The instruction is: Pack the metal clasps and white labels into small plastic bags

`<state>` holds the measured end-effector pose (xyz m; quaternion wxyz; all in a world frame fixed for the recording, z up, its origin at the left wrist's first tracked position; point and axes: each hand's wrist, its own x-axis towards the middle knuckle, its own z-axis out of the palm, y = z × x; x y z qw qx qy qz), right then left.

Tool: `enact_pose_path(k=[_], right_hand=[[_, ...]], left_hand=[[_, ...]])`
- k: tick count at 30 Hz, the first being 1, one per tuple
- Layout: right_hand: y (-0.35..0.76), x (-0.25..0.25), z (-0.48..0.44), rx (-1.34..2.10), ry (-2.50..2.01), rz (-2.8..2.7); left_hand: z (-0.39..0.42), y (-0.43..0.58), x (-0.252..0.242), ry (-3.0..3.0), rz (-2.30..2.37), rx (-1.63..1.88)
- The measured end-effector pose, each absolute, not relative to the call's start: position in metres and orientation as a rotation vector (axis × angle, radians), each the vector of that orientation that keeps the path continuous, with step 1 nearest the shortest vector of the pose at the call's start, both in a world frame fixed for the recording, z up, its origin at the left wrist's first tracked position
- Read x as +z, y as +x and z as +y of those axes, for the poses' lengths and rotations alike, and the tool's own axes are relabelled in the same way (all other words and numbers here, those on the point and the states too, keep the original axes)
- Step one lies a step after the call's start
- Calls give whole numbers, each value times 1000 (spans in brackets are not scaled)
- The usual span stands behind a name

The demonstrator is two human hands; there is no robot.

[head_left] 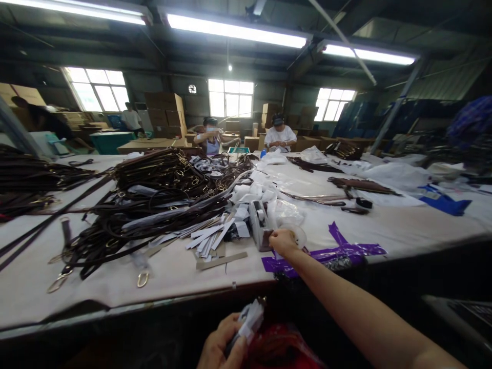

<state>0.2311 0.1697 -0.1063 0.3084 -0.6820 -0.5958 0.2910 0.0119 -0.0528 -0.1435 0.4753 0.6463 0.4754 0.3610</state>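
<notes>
Low in front of the table edge, my left hand (225, 341) is closed around a white-wrapped bundle (250, 320), with a small brass-coloured metal piece at its top end. My right hand (283, 243) reaches across to the near end of a grey tape dispenser (258, 225) on the table. Its fingers are curled together there, and whatever they pinch is hidden. White paper strips (209, 241) lie left of the dispenser. Beside my right hand are clear plastic (286, 212) and a pale roll, partly covered by the hand.
Dark brown straps with gold clasps (154, 179) are heaped on the left of the table (238, 269). Purple tape (353, 249) is stuck along the right front edge. A blue packet (446, 200) lies farther right. Two people (280, 136) work across the table. Something red sits below the edge.
</notes>
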Motion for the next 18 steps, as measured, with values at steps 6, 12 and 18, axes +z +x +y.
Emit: enact_pose_path(k=[6, 12, 18], right_hand=[[222, -89, 108, 855, -1485, -1789], [188, -59, 31, 1376, -992, -1875], [171, -62, 24, 1616, -1064, -1731]], left_hand=[[-49, -4, -115, 1650, 1462, 1176], [-29, 3, -98, 1966, 1606, 1342], [-26, 18, -93, 2339, 1663, 1234]])
